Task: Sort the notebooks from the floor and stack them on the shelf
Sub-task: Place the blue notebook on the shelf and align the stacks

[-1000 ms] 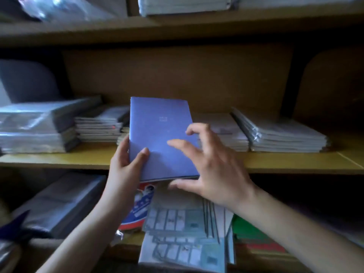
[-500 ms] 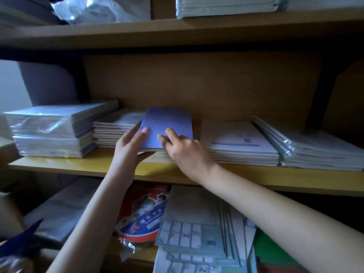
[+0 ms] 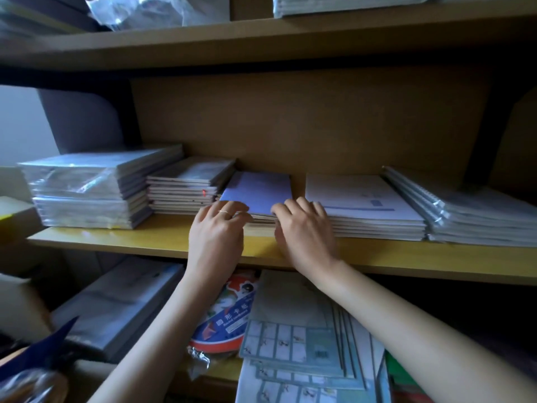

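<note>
A blue notebook [image 3: 258,193] lies flat on top of a short stack of notebooks [image 3: 261,225] in the middle of the wooden shelf [image 3: 145,239]. My left hand [image 3: 216,237] is at its front left corner, fingers curled against the edge. My right hand [image 3: 303,228] is at the front right corner, with bent fingertips on the cover and the thumb lower against the stack's front. Taller notebook stacks stand to either side: a grey-covered one [image 3: 186,189] on the left and a white-covered one [image 3: 366,207] on the right.
Plastic-wrapped packs [image 3: 87,187] fill the shelf's left end and spiral-bound pads in plastic [image 3: 470,213] the right end. Below, the lower shelf holds printed sheets [image 3: 305,341], a round red-and-blue packet [image 3: 229,312] and wrapped paper [image 3: 116,303]. The shelf above [image 3: 261,39] hangs close overhead.
The blue notebook went from upright in front of the shelf to flat on the middle stack. Both hands followed it in and now sit at its front edge.
</note>
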The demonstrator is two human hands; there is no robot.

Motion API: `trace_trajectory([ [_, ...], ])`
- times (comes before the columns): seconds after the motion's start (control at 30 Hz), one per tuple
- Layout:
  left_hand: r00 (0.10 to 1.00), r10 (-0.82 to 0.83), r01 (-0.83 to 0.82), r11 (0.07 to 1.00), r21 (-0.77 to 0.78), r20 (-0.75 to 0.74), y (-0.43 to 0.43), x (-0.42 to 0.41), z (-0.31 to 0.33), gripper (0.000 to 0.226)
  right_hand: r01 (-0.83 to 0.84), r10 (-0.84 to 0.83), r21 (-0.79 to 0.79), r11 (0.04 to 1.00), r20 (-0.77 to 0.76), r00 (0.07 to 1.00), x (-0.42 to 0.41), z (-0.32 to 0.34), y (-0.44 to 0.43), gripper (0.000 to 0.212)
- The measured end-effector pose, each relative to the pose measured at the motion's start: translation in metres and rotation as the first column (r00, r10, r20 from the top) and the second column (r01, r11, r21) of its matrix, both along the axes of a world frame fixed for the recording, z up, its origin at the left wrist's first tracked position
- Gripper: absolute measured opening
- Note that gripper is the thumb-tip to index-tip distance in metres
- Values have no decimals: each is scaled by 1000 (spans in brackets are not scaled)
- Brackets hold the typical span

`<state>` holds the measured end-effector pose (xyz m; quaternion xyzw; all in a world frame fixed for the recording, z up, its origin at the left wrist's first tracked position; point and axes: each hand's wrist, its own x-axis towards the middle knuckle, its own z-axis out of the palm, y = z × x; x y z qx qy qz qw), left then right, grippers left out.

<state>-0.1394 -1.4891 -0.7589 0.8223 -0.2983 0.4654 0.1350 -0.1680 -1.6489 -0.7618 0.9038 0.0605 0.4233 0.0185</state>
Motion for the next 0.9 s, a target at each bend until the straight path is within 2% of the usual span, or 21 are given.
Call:
trace_trajectory([
  [0.1,993,17,-5,995,103,-116,0,-11,-11,45,56,-55,40,998,-22,998,-10,-3,-4,24],
  [0.27,921,122,-29,969,247,-369,-1,-13,-17,69,11,-9,19,1000,-103,995,-23,-9,-7,45],
  [0.33,895,155,-39,961,273,-418,-4,-8,-16,77,22,-19,22,1000,-134,991,-23,-8,-6,51],
  [0.5,837,136,-49,984,174,-531,-13,9,5,56,-15,33,67,998,-265,964,-15,0,-7,49],
  [0.63,819,186,-88,976,202,-542,-21,25,13,52,32,10,141,990,-287,958,-5,6,-1,52],
  [0.73,847,220,-120,966,228,-484,-23,30,10,51,94,-29,153,984,-383,923,0,11,4,54],
  [0.83,869,182,-93,973,210,-460,-20,33,6,61,128,-52,120,984,-496,867,4,18,8,58],
  [0.9,879,151,-67,978,196,-452,-19,34,2,68,126,-51,110,986,-516,855,6,22,10,59],
])
